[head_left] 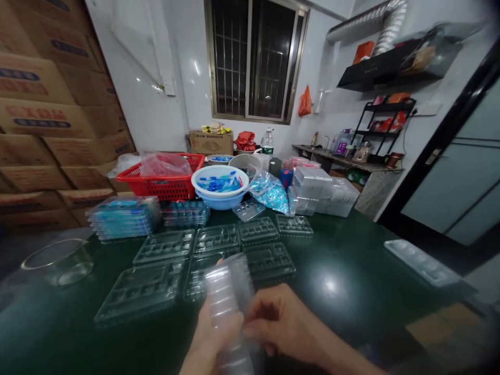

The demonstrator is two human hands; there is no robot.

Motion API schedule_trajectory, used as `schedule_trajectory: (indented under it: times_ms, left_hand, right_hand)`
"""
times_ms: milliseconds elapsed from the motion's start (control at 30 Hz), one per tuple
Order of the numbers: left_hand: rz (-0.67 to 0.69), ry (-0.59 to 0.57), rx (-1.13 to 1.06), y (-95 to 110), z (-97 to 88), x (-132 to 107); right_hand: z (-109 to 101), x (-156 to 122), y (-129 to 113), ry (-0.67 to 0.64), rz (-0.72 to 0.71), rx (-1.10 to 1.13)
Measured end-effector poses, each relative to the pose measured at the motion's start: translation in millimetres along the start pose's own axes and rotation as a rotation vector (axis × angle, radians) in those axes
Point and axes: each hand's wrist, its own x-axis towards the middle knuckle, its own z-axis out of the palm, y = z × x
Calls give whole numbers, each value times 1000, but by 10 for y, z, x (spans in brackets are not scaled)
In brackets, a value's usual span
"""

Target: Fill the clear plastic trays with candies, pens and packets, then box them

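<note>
In the head view, the left hand [213, 333] is wrapped around a stack of clear molded trays [222, 291], held up on end above the near edge of the tabletop [332, 317]. The right hand [287, 325] has its fingers curled in against the right side of the stack; motion blur there makes it impossible to tell whether they pinch a tray or only touch it.

Just beyond the hands, single clear trays [144, 289] lie flat in two rows, four in the far row and three in the near one, the middle near tray partly hidden by the held stack. Another loose tray [249, 209] lies farther back, and a whitish tray [422, 263] sits alone near the right edge.

At the far left stand a stack of filled packs [123, 219] and, just beside it, a lower pile of packs [186, 213]. Behind them is a red basket [133, 179] with a plastic bag [166, 164] in it. To its right, a white basin [198, 182] of blue pieces [221, 184] sits in a blue basin [222, 202]. Farther right come a clear bag of small blue-and-white pieces [273, 195] and tall stacks of clear containers [312, 182].
</note>
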Motion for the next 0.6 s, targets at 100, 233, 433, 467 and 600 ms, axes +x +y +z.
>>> schedule_trajectory:
  times_ms: [100, 233, 433, 467, 600]
  left_hand:
    - [17, -104, -18, -16, 16, -39]
    - [198, -189, 74, 25, -18, -31]
    - [307, -133, 89, 73, 0, -75]
    - [286, -115, 78, 62, -16, -74]
    - [89, 6, -56, -2, -253, 4]
  right_hand:
    - [-11, -57, -28, -18, 40, -17]
    - [109, -131, -9, 50, -18, -119]
    - [321, -197, 74, 258, -281, -394]
    - [318, -211, 50, 255, -291, -405]
    - [85, -332, -130, 313, -190, -307]
